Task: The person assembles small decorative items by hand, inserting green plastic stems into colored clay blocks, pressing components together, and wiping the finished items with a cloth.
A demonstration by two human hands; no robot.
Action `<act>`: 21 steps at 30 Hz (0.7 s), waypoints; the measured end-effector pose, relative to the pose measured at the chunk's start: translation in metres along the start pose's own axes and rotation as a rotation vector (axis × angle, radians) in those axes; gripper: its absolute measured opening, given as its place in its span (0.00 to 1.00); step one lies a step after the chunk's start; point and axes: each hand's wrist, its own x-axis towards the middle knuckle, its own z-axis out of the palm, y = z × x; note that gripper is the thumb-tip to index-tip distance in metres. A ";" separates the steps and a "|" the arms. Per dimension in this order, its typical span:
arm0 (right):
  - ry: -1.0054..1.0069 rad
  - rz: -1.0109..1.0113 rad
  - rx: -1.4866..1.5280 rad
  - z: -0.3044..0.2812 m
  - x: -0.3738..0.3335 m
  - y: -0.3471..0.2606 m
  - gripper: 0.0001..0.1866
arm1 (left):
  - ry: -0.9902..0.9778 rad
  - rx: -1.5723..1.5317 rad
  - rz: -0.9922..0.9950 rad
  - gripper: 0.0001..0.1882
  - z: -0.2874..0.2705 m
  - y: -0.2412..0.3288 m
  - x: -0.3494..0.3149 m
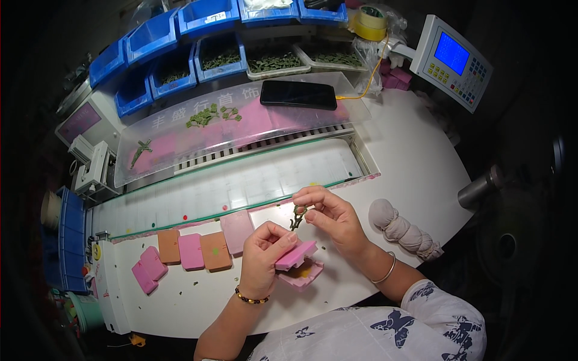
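Note:
My left hand [262, 256] is closed on a pink two-part mould [297, 255], whose halves gape apart at the front. A yellowish patch shows on the lower half. Just above it, my right hand [338, 221] pinches a small dark green openwork piece [297, 217] between thumb and fingers. The lower end of this piece comes close to my left fingertips; whether they touch it I cannot tell. To the left on the white table lie several pink and brown mould blocks [192, 252], one brown block [216, 251] with a green mark on it.
Beyond my hands runs a long white recessed panel [229, 185]. A clear plastic sheet [180, 150] behind it bears green pieces [208, 115] and a black phone [298, 95]. Blue bins [218, 57] line the back. At right are a control panel [451, 63] and a twisted cloth [402, 230].

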 end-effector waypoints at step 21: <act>0.035 -0.020 0.013 -0.001 0.000 0.003 0.17 | -0.004 -0.019 -0.019 0.06 -0.002 -0.001 0.000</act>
